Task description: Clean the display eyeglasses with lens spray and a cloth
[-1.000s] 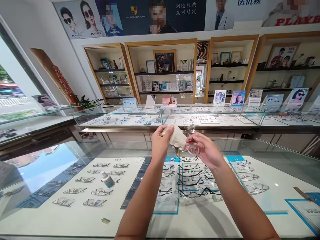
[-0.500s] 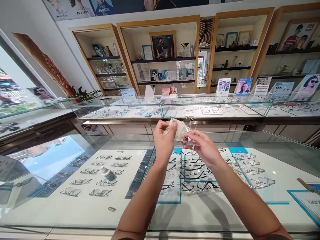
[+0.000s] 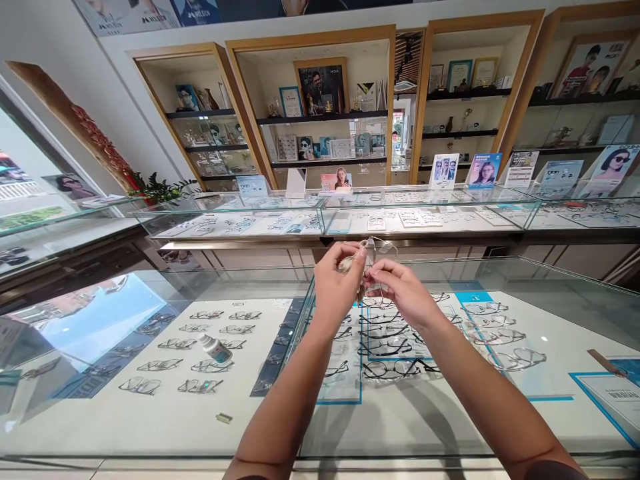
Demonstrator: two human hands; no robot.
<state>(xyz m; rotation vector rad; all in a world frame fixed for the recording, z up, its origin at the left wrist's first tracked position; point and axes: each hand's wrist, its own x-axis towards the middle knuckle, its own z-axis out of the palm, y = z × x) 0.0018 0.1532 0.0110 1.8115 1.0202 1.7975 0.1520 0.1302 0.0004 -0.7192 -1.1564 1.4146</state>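
Both my hands are raised over the glass display case, close together. My left hand (image 3: 336,283) is closed on a beige cloth (image 3: 346,264), most of which is hidden by the fingers; its thumb presses toward a lens. In the fingertips of my right hand (image 3: 404,292) is a pair of thin-framed eyeglasses (image 3: 384,248), held upright with clear lenses. The cloth touches the eyeglasses on their left side. A small white spray bottle (image 3: 216,349) stands on the glass at the left, above rows of frames.
Rows of eyeglasses (image 3: 390,348) lie inside the glass case (image 3: 400,427) below my hands. A small metal piece (image 3: 223,418) lies near the front left. Another glass counter (image 3: 425,207) with upright cards runs across the back, before wooden shelves (image 3: 310,120).
My left hand has moved right, bringing the cloth from beside the eyeglasses onto a lens. The cloth is now bunched and less visible. My right hand keeps its hold.
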